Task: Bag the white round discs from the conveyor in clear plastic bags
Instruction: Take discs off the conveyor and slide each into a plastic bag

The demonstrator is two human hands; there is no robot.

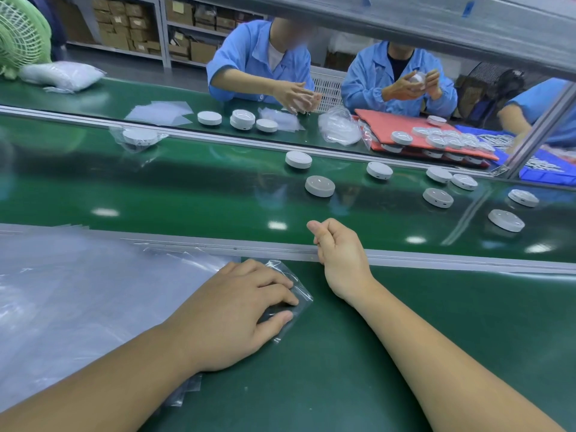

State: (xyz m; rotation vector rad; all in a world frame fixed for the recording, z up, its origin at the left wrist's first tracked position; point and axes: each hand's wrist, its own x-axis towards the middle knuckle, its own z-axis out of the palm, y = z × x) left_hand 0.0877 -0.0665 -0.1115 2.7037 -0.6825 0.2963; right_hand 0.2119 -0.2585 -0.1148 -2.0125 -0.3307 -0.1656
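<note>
Several white round discs lie on the green conveyor (187, 194); the nearest disc (319, 186) is beyond my right hand, others (438, 198) trail off to the right. A disc in a clear bag (140, 137) lies at the belt's far left. My left hand (246, 313) rests flat on a clear plastic bag (300, 289) on the near green table, fingers spread over it. My right hand (339, 247) hovers over the metal rail (436, 260) at the belt's near edge, fingers curled into the palm, holding nothing.
A wide pile of clear bags (78, 291) covers the table at left. Across the belt two people in blue coats (249, 57) handle discs beside a red tray (402, 126) and a blue bin (542, 173). A slanted metal post (536, 129) stands right, a green fan (18, 35) far left.
</note>
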